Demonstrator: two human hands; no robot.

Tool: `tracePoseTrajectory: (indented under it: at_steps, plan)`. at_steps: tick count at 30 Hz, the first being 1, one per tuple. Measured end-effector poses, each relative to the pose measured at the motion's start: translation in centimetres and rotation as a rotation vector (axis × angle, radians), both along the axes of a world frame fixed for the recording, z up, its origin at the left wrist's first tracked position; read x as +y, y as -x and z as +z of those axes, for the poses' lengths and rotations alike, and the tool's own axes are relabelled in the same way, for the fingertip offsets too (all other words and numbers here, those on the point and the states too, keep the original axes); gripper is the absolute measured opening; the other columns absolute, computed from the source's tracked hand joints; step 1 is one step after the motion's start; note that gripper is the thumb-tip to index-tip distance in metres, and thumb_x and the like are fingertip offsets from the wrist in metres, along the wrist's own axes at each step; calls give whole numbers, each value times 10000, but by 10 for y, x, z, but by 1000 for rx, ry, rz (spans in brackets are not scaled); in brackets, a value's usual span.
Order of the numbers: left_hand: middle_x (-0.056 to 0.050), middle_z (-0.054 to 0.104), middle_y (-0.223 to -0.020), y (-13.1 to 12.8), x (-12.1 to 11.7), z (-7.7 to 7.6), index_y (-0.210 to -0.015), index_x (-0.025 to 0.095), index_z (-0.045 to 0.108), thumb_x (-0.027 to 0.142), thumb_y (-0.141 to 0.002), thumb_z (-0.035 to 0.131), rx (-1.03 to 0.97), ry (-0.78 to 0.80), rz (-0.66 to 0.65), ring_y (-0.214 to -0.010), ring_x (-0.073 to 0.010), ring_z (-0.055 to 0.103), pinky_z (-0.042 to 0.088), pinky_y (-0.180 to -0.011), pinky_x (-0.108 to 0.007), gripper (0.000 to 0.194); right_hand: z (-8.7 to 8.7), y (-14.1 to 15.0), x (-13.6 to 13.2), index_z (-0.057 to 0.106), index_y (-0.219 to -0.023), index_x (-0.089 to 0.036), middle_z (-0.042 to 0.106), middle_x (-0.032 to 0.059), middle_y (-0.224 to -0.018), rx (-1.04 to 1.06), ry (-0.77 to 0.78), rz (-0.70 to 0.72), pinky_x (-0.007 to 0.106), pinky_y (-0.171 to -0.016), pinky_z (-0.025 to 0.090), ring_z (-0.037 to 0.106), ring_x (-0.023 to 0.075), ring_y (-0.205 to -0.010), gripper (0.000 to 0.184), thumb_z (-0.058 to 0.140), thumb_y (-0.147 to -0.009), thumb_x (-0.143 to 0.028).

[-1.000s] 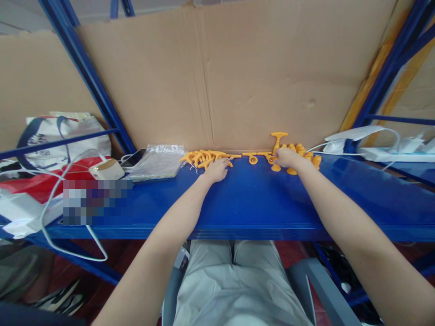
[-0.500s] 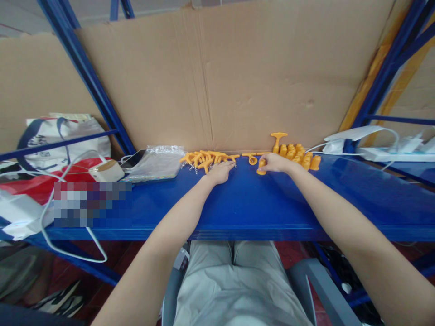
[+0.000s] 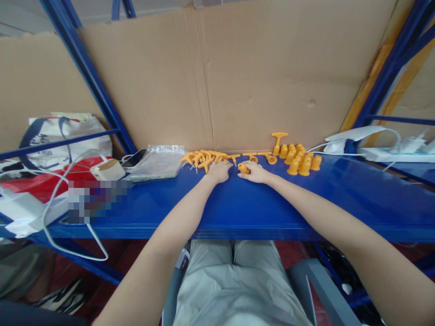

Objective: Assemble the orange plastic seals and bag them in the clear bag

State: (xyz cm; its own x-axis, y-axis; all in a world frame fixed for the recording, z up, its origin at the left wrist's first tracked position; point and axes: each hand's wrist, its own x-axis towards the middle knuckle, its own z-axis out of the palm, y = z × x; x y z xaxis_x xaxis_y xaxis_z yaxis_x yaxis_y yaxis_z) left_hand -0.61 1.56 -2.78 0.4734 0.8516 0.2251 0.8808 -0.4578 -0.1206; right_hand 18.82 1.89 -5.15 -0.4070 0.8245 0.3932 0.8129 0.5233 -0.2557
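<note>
My right hand (image 3: 257, 173) is closed around a yellow bell-shaped corkscrew base (image 3: 244, 168), held just above or on the blue table. My left hand (image 3: 219, 172) lies at the right front of a pile of yellow T-handled corkscrews (image 3: 200, 158). Its fingers look pressed together, and whatever is in them is hidden. Metal spirals stick out from the pile. Behind and between my hands a loose corkscrew (image 3: 234, 158) lies on the table. Two assembled corkscrews lie on their sides along the back, one with its round base (image 3: 272, 159) facing me.
Several yellow bases (image 3: 305, 166) stand grouped at the right, beside an upright assembled corkscrew (image 3: 279, 140). Clear plastic bags (image 3: 154, 163), a white charger (image 3: 108, 170) and cables lie left. A cardboard sheet (image 3: 265, 77) closes the back. At far right sits a white power strip (image 3: 390, 153).
My right hand has moved left with the yellow base, close to my left hand, uncovering the second lying corkscrew and the standing bases. My left hand has barely moved.
</note>
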Motion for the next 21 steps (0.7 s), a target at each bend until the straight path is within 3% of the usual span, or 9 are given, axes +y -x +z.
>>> tracePoseTrajectory:
  at_steps: [3, 6, 14, 21]
  plan:
    - [-64, 546, -1480, -1, -1, 1, -1385, 269, 584, 141, -910, 378, 3, 2, 40, -1369, -264, 477, 389, -1116, -508, 533, 1, 6, -2, 580, -1370, -172, 530, 155, -1481, 2, 89, 0, 458, -1152, 357, 465, 296, -1395, 525, 586, -917, -437]
    - [-68, 519, -1500, -1, -2, 2, -1373, 296, 599, 170, -907, 408, -5, -15, 68, -1387, -295, 447, 358, -1128, -559, 519, 6, 9, -5, 522, -1438, -119, 478, 172, -1525, -1, 151, 8, 410, -1196, 299, 429, 280, -1428, 583, 562, -937, -416]
    - [-87, 523, -1487, 0, 3, -2, -1336, 311, 630, 194, -907, 432, -49, -27, 69, -1388, -319, 440, 359, -1116, -583, 486, 16, 16, -6, 514, -1455, -241, 493, 102, -1527, -62, 165, 31, 477, -1160, 345, 441, 301, -1419, 535, 541, -949, -414]
    - [-61, 521, -1491, 4, 6, -3, -1354, 335, 610, 189, -932, 390, -62, 9, 59, -1398, -317, 421, 354, -1117, -592, 497, 15, 21, -5, 659, -1207, -153, 652, 162, -1306, -138, 126, -72, 382, -1043, 441, 598, 293, -1232, 355, 533, -952, -364]
